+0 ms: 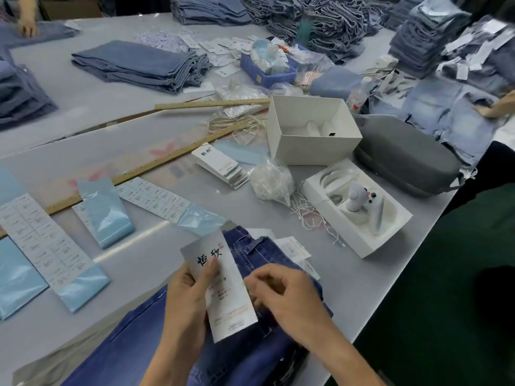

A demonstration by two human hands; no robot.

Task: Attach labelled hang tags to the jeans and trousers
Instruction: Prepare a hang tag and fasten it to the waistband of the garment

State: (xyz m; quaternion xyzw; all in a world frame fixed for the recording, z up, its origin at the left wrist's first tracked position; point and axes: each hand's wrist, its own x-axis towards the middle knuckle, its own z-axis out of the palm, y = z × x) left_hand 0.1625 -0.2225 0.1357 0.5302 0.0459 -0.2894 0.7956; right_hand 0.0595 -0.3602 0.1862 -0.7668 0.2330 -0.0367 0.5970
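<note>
A white hang tag with black brush lettering is held upright over dark blue jeans lying at the table's near edge. My left hand grips the tag's left side, thumb pressed across its face. My right hand hovers at the tag's right edge with fingers curled; whether it pinches a string or the tag is hidden. A stack of the same tags lies mid-table, and sheets of printed labels with blue backing lie to the left. Loose white strings lie right of the jeans.
An open white box, a white tray holding a small device and a grey case stand to the right. A wooden ruler crosses the table. Folded jeans and tall stacks fill the back. Another person's hand shows far left.
</note>
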